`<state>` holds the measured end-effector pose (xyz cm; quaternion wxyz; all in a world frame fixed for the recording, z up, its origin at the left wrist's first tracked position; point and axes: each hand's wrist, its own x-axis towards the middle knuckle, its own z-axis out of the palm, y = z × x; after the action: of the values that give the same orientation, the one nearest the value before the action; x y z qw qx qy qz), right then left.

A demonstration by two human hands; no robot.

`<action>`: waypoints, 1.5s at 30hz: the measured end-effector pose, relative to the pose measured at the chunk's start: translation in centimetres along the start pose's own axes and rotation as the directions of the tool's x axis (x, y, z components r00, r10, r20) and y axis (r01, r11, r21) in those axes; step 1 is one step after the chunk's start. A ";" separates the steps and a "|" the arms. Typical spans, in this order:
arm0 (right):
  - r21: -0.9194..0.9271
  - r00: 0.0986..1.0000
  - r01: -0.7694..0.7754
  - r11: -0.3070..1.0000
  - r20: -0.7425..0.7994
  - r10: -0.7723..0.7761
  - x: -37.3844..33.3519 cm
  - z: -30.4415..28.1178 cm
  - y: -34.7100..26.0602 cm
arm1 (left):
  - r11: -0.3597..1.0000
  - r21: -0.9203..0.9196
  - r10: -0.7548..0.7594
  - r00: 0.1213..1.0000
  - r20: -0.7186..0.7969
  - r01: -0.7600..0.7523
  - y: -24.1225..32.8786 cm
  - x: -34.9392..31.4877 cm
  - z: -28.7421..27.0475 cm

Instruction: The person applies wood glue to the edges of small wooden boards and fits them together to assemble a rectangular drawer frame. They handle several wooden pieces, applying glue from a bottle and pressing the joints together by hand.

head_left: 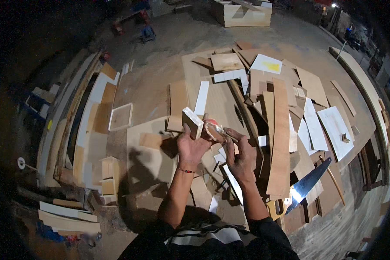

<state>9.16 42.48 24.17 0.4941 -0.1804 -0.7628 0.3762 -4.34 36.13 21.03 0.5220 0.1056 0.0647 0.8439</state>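
My left hand [191, 147] is closed round a small wooden block [192, 123] with a rough white edge, held up above the work surface. Next to the block, between both hands, is a rounded container [214, 128] with red and whitish patches; its exact kind is unclear. The fingers of my left hand reach beneath it. My right hand [241, 155] is closed at the container's right side, thumb and fingers pinched round something thin that I cannot make out. A beaded bracelet [186, 170] sits on my left wrist.
Wood and white board offcuts [271, 65] lie heaped on the right. A handsaw [305, 186] with a yellow handle rests at the near right, beside a long curved plank [279, 138]. Leaning boards [89, 117] and a shallow wooden frame [121, 117] stand at left.
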 end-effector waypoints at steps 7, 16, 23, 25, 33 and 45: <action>0.018 0.983 0.185 0.982 0.010 -0.186 -0.7 -0.1 -2.8 | 0.996 0.037 0.087 0.980 -0.178 -0.082 1.3 -2.9 3.3; -0.197 0.953 0.299 0.934 0.006 -0.304 -1.8 -1.7 -6.0 | 0.991 -0.078 0.113 0.992 0.058 -0.109 3.1 -4.7 4.4; -0.164 0.939 0.342 0.925 0.092 -0.331 -1.3 -1.5 -8.4 | 0.958 -0.001 0.285 0.958 0.001 -0.285 3.3 -6.4 5.3; -0.182 0.916 0.400 0.898 0.105 -0.386 -1.3 -0.9 -8.4 | 0.950 0.095 0.286 0.950 0.123 -0.298 3.7 -6.8 4.9; -0.033 0.957 0.290 0.956 0.020 -0.289 -2.1 1.4 -8.0 | 0.942 0.121 0.268 0.920 0.284 -0.312 3.4 -6.9 4.9; 0.101 0.983 0.037 0.994 0.178 -0.054 -0.9 0.6 -7.6 | 0.953 0.083 0.279 0.951 0.133 -0.291 3.3 -7.2 4.1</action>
<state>9.73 36.74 29.18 0.4396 -0.1038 -0.7891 0.4163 -3.12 28.22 24.92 0.3915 0.1905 0.0600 0.8983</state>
